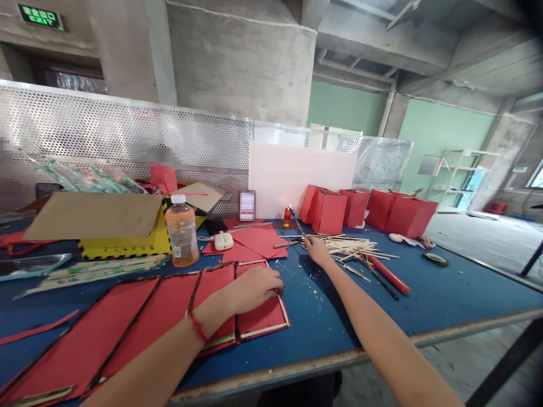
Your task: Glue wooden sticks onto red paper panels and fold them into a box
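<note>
My right hand [317, 250] is closed around a thin stick [299, 225]. Its dark far end reaches the small flame of an orange-red burner [287, 218] at the back of the table. My left hand [254, 289] rests over the right end of a long red panel [169, 308], fingers curled in at its edge; what they pinch, if anything, is hidden. Dark strips divide the panel into sections, and pale sticks [265, 328] border its right-end section. Beside my right hand lies a loose pile of thin wooden sticks [352, 247].
Red paper boxes [331, 212] stand at the back right. A red tube [388, 275] and a tape roll [435, 259] lie nearer. An orange drink bottle [182, 232], a yellow carton [123, 249], red sheets [254, 242], a white case [223, 241] and a propped phone [247, 206] stand or lie behind the panel.
</note>
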A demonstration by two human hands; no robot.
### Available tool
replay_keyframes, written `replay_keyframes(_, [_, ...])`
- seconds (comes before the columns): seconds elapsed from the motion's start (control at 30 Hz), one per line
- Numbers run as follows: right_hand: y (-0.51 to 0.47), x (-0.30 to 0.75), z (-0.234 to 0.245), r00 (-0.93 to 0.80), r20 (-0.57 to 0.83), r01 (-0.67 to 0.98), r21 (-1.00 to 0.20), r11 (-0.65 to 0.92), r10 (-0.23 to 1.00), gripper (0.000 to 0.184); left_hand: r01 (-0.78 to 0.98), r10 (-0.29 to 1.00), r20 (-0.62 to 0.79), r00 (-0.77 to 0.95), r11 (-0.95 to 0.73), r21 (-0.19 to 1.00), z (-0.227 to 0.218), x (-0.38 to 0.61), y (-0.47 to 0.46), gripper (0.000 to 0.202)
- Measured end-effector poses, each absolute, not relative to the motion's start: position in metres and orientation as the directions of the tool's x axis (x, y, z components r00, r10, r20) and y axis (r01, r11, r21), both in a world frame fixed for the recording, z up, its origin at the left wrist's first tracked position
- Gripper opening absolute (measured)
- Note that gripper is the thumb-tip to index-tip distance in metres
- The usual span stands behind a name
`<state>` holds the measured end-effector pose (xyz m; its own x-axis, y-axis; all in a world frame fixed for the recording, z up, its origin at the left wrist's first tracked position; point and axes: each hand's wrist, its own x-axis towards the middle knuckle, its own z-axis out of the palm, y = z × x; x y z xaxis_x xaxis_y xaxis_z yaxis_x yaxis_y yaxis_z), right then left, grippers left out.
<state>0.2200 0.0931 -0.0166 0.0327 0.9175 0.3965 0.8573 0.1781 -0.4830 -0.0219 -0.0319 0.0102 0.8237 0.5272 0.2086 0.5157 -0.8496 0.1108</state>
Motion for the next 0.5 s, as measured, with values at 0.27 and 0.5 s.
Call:
replay_keyframes(0.27, [0.0921, 0.2199, -0.0169, 0.046, 0.393, 0.837, -0.517, 0.179, 0.918, 0.028, 0.527, 0.539, 0.192, 0.82, -0.842, 0.112, 0.0129, -0.0212, -0.0335, 0.03])
replay_keyframes(0.5, [0.0911, 0.2207, -0.0085, 0.088, 0.444, 0.775, -0.593, 0.218, 0.892, 0.028, 0.529, 0.54, 0.195, 0.819, -0.841, 0.111, 0.0136, -0.0208, -0.0345, 0.03])
